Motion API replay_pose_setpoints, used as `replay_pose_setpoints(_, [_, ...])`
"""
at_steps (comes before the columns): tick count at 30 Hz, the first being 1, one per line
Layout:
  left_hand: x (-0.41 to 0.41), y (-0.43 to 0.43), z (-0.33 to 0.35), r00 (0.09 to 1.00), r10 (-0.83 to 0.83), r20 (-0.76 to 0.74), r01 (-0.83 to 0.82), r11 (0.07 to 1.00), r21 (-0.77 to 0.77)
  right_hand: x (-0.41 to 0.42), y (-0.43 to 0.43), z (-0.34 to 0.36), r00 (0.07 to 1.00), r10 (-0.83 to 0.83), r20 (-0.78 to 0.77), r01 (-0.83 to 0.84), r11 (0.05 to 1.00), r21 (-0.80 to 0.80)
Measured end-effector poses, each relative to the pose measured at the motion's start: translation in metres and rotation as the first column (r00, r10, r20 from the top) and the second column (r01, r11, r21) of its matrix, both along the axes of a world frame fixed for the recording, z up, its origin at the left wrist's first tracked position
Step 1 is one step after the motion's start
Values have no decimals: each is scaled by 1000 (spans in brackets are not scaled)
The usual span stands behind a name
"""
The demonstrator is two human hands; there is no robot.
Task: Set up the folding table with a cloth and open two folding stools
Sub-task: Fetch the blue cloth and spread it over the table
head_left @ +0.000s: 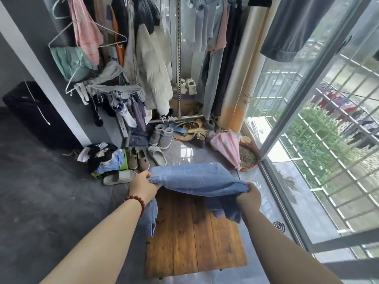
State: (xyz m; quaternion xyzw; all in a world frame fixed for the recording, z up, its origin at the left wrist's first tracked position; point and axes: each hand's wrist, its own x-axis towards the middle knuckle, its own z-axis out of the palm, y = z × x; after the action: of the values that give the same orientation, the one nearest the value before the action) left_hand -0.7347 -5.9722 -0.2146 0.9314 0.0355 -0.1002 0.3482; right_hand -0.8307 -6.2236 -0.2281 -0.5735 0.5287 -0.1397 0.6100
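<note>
Underfoot, glossy grey floor tiles (pixel 184 152) reflect the daylight from a tall sliding glass window (pixel 307 99) on the right, beyond which white metal bars (pixel 338 160) and green foliage show. On these tiles stands a low folding table with a top of warm brown wooden planks (pixel 194 242), its grain and knots plain to see. Both arms reach forward over it: the left hand (pixel 142 184), with a bracelet of dark red beads (pixel 137 201) at the wrist, and the right hand (pixel 249 196) each grip a bunched edge of a soft blue cloth (pixel 196 178), holding it spread between them above the table's far end while loose folds hang down toward the planks. Behind, a crowded rail of hanging clothes and wire hangers (pixel 127 48) fills the wall, with shoes and slippers (pixel 147 154) scattered beneath and a folded pink umbrella (pixel 227 146) leaning beside a round dish. No readable writing shows anywhere.
</note>
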Motion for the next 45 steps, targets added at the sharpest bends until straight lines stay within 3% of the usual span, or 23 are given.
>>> replay_pose_setpoints(3, [-11, -20, -1, 1000, 23, -8, -23, 1000, -9, -6, -29, 3, 999, -44, 0, 44, 999, -22])
replay_pose_setpoints(6, [-24, -47, -1, 998, 63, 9, -62, 998, -26, -16, -59, 16, 988, 152, -22, -154, 974, -164])
replay_pose_setpoints(9, [-36, -73, 0, 996, 89, 26, -89, 996, -15, -24, -87, 23, 977, 210, 39, -197, 956, -217])
replay_pose_setpoints(15, [-53, -99, -7, 981, 188, 56, -189, 982, 22, -35, -122, 22, 912, 408, -35, -391, 842, -372])
replay_pose_setpoints(20, [-67, -97, -16, 969, 242, 49, -246, 966, 85, -47, -136, 26, 854, 510, -108, -511, 779, -363])
replay_pose_setpoints(30, [-99, -88, -19, 947, 320, 9, -321, 946, 39, -82, -116, 7, 846, 490, -212, -528, 827, -196])
replay_pose_setpoints(35, [-117, -59, -15, 967, 248, 59, -251, 967, 54, -103, -93, 0, 841, 493, -222, -533, 826, -184])
replay_pose_setpoints(45, [-152, 5, -31, 1000, 10, -7, -10, 994, 105, -147, -37, -53, 755, 422, -503, -570, 801, -185])
